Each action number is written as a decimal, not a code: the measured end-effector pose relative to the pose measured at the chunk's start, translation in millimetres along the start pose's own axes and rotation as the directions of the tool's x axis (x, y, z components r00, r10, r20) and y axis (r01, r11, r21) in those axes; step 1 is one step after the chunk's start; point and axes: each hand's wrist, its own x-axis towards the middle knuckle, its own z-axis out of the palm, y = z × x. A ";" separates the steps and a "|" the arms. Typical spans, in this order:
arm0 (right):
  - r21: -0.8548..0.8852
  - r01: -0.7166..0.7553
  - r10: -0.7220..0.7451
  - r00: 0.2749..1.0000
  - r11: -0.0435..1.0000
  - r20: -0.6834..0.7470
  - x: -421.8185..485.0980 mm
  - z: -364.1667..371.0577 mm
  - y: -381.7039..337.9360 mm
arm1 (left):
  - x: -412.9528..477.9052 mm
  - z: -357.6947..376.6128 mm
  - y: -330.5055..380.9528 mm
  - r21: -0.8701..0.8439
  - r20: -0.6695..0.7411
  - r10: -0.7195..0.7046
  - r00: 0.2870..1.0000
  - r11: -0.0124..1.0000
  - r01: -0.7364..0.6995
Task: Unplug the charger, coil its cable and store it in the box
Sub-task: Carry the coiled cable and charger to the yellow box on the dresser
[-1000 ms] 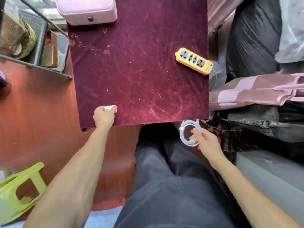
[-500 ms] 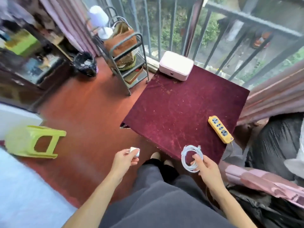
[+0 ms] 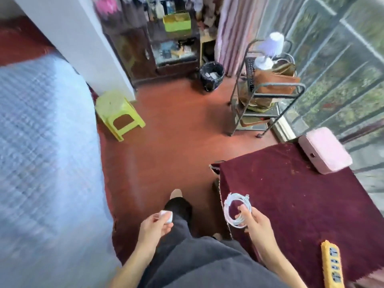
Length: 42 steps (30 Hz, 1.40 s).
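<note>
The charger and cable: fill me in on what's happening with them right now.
A person is holding both parts, one in each hand. The left hand pinches the small white charger, unplugged, over the floor. The right hand holds the coiled white cable at the near edge of the maroon table. The yellow power strip lies on the table with nothing plugged in. The pink box sits closed at the far corner, so storing is not yet done.
</note>
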 end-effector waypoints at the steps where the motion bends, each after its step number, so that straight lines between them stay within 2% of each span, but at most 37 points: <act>1: -0.007 0.002 -0.002 1.000 1.000 0.005 13.0 12.6 -12.5 | 8.6 -5.6 11.8 -0.008 -0.005 0.004 1.000 1.000 -0.004; 5: -0.053 0.011 -0.011 1.000 0.999 0.014 55.0 57.0 -60.6 | 37.0 -26.4 77.8 0.048 0.005 0.082 0.997 0.995 -0.082; 10: -0.096 0.065 -0.064 0.998 0.993 0.020 106.9 112.5 -122.8 | 76.5 -48.2 179.6 0.189 0.143 0.222 0.965 0.951 -0.247; 15: -0.071 0.085 -0.085 0.996 0.994 0.009 157.2 138.3 -169.0 | 131.4 -39.5 258.8 0.265 0.184 0.304 0.935 0.901 -0.345; 21: -0.037 0.109 -0.110 0.994 0.993 -0.020 232.2 149.2 -225.3 | 185.2 -2.6 324.5 0.285 0.189 0.305 0.933 0.893 -0.350; 28: -0.021 0.024 -0.025 0.999 0.999 -0.033 338.5 146.6 -312.5 | 236.4 47.6 409.7 0.322 0.181 0.282 0.942 0.888 -0.328; 31: -0.104 0.066 -0.067 0.998 0.992 -0.005 380.8 152.9 -358.8 | 258.7 63.6 459.5 0.297 0.150 0.304 0.941 0.894 -0.336; 37: -0.112 0.159 -0.150 0.985 0.981 0.087 449.4 181.8 -442.3 | 304.9 72.0 533.1 0.209 0.073 0.299 0.952 0.928 -0.307; 42: -0.024 0.041 -0.038 0.993 0.999 0.114 504.7 223.9 -488.0 | 350.6 65.1 586.8 0.154 0.066 0.268 0.961 0.949 -0.275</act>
